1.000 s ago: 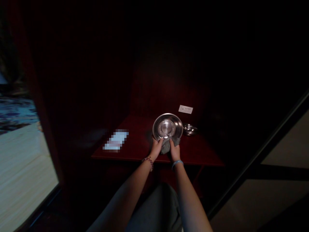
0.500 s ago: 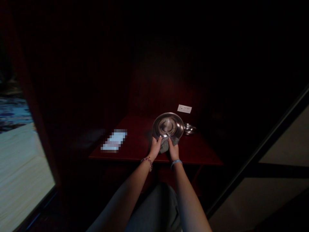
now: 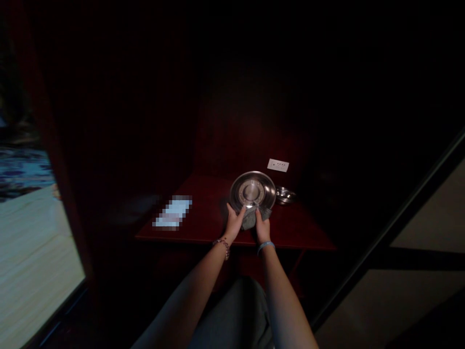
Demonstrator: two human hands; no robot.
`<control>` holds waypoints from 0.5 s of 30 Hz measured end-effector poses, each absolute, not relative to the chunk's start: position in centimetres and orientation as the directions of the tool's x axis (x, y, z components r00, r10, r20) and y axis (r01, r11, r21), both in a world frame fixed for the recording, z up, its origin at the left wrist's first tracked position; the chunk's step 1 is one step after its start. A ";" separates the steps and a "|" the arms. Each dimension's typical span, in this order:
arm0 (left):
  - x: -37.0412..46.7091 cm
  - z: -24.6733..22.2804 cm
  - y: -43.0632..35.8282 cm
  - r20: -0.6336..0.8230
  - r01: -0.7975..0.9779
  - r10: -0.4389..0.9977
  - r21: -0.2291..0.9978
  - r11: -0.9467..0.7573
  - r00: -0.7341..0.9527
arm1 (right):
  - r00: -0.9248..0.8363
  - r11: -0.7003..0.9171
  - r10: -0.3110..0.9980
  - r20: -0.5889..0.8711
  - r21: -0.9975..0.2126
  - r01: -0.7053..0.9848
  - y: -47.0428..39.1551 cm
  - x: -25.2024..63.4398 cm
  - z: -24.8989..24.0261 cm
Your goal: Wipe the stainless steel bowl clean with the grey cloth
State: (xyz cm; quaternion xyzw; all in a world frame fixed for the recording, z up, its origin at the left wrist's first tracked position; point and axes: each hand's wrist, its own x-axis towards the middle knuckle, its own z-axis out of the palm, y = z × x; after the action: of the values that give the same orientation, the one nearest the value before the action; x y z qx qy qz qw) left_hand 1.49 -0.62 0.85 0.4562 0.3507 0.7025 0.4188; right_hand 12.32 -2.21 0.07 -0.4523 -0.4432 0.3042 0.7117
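A round, shiny metal bowl (image 3: 252, 190) is tilted up over the dark red table (image 3: 203, 228). My left hand (image 3: 234, 223) grips its lower left rim, thumb on the near face. At the lower right rim my right hand (image 3: 262, 225) holds the bowl together with a grey cloth (image 3: 249, 219). The cloth hangs between both hands and shows past the right thumb. Fingers behind the bowl are hidden. More metal bowls (image 3: 286, 195) sit on the table just right of the held one.
A blurred-out pale rectangular item (image 3: 173, 212) lies on the table's left side. On the back wall is a white socket plate (image 3: 278, 165). Dark panels rise left and right. A pale wooden surface (image 3: 39, 261) shows at far left.
The bowl and both hands have barely moved. My left thumb has shifted slightly along the rim, and the view has moved a little.
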 end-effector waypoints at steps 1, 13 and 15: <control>1.6 0.7 -0.5 0.367 -0.271 0.907 0.869 -0.414 -0.208 | 0.422 0.401 0.837 0.349 -0.916 -0.037 -2.1 12.4 0.0; 1.3 0.6 -0.1 0.309 -0.314 0.913 0.868 -0.385 -0.267 | 0.376 0.412 0.848 0.374 -0.911 -0.025 -2.5 12.1 0.4; 1.2 0.7 -0.2 0.297 -0.307 0.903 0.868 -0.391 -0.311 | 0.365 0.417 0.850 0.380 -0.908 -0.026 -2.7 11.9 0.6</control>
State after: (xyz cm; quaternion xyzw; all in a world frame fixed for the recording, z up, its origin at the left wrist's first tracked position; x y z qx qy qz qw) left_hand 1.18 -0.16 0.72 0.4127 0.3609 0.7247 0.4174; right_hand 11.92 -2.68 0.64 -0.4398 -0.4685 0.3129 0.6994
